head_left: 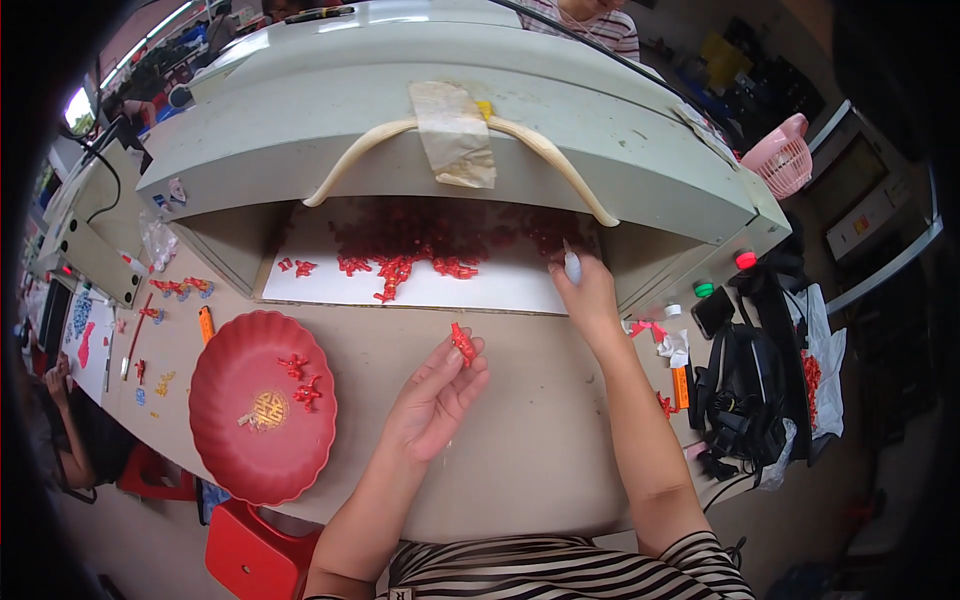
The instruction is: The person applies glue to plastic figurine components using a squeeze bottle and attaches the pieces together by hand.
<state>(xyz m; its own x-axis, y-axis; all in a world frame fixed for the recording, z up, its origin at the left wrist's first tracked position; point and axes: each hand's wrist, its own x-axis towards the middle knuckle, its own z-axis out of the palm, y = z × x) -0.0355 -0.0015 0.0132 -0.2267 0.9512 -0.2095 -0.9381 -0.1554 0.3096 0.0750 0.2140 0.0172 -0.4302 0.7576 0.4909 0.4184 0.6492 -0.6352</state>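
My left hand (432, 402) is raised over the table, thumb and fingers pinching a small glossy red plastic figurine (462, 343). At the right side of the cabinet opening, my right hand (588, 290) grips a small whitish squeeze bottle (573, 266) whose narrow tip points up and away. Beyond both hands, a pile of red plastic pieces (395, 268) is spread over a white sheet (515, 288) inside the cabinet; the back of the pile lies in shadow. A red scalloped bowl (262, 480) left of my left hand holds a few red figurines (305, 392).
A grey cabinet (330, 120) with a taped, curved cream strip (555, 152) overhangs the work area. Orange-handled cutters (682, 388), a black bag (745, 385) and a phone (712, 315) lie right. Coloured figurines (180, 288) stand left. A red stool (255, 555) is below the table edge.
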